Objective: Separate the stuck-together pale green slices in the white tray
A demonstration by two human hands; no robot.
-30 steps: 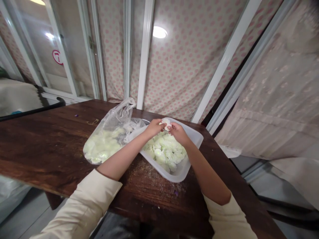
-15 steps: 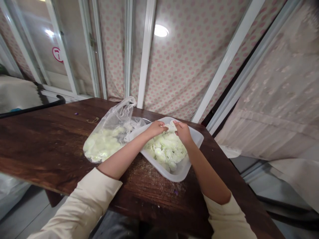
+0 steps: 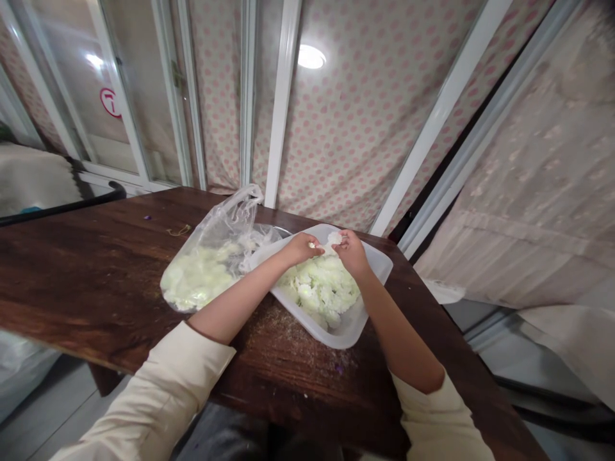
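A white plastic tub [image 3: 353,330] stands on the dark wooden table, with a heap of pale green-white cauliflower-like pieces [image 3: 327,288] in it. Over the tub's far part, my right hand [image 3: 352,251] pinches a whitish piece [image 3: 334,239] between thumb and fingers. Close by on the left, my left hand [image 3: 303,248] is closed, its thumb and fingertips round a small pale bit beside that same piece. Left of the tub lies a clear plastic bag [image 3: 199,272] holding more pale green-white pieces.
The wooden table [image 3: 86,256] reaches far to the left, with small scraps on it. Behind the bag shows part of a metal rim [image 3: 283,232]. Framed glass panels with a dotted curtain [image 3: 346,128] rise behind the table.
My right hand has turned a little, and the whitish piece now shows more between its fingers. My left hand has barely moved.
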